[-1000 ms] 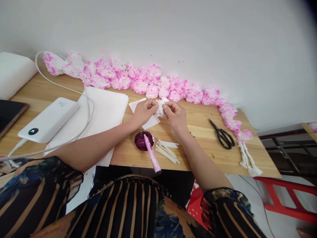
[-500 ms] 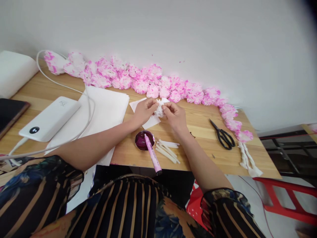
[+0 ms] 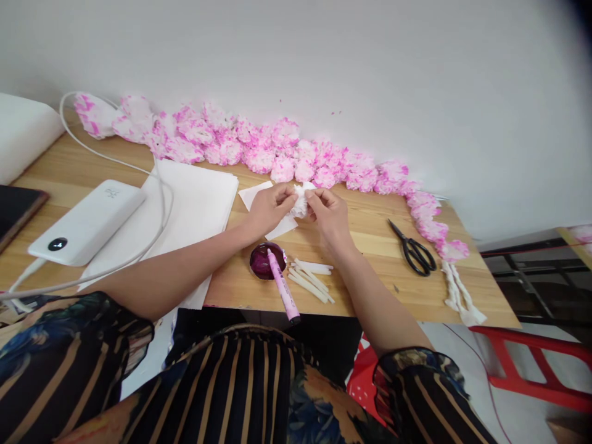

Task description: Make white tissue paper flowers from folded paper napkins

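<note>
A small crumpled white paper flower (image 3: 301, 202) is pinched between my two hands over the wooden table. My left hand (image 3: 272, 208) grips its left side with thumb and finger, and my right hand (image 3: 328, 213) grips its right side. Small white paper pieces (image 3: 283, 228) lie beneath and beside my left hand. Nearer to me, a pink marker (image 3: 283, 287) rests with one end on a dark purple dish (image 3: 261, 262). Several white sticks (image 3: 311, 280) lie right of the marker.
A row of pink-and-white paper flowers (image 3: 259, 148) runs along the wall. Black scissors (image 3: 411, 246) lie at right, near twisted white strips (image 3: 457, 293). At left are stacked white sheets (image 3: 198, 191), a white power bank (image 3: 87, 222) with a cable, and a dark phone (image 3: 18, 209).
My right fingers have shifted slightly on the white paper flower, which shows a little more between my hands. The whole view has moved slightly.
</note>
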Demonstrator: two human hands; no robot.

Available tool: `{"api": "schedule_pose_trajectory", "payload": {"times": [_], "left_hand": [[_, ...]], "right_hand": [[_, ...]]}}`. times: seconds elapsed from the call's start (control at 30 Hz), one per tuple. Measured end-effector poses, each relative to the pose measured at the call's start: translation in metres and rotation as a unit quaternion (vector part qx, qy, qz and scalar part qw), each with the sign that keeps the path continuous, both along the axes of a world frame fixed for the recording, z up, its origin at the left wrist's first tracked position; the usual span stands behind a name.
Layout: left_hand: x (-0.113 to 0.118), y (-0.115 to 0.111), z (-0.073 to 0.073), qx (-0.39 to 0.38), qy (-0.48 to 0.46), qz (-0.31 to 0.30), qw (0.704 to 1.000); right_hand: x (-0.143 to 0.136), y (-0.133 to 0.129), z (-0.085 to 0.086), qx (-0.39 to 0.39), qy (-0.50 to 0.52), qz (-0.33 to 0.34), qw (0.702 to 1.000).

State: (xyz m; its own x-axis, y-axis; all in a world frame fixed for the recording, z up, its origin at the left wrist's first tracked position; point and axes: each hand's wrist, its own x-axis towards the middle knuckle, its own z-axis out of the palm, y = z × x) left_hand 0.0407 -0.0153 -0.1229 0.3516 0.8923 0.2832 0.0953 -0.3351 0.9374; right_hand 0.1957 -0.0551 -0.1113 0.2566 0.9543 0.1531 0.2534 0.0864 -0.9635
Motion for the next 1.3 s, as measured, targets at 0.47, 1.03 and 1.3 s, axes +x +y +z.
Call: {"api": "schedule_pose_trajectory", "payload": {"times": [0.47, 1.03, 1.3], "left_hand": [[-0.002, 0.009, -0.005, -0.055, -0.063, 0.005, 0.997], [-0.001, 0.008, -0.001, -0.118, -0.082, -0.043, 0.989], [-0.002, 0.007, 0.002, -0.107, -0.055, -0.013, 0.993]], "right_hand": [[0.007, 0.0, 0.002, 0.016, -0.137, 0.026, 0.99], [0.002, -0.003, 0.003, 0.05, -0.139, 0.008, 0.989], [0.002, -0.002, 0.003, 0.048, -0.146, 0.023, 0.988]]}}
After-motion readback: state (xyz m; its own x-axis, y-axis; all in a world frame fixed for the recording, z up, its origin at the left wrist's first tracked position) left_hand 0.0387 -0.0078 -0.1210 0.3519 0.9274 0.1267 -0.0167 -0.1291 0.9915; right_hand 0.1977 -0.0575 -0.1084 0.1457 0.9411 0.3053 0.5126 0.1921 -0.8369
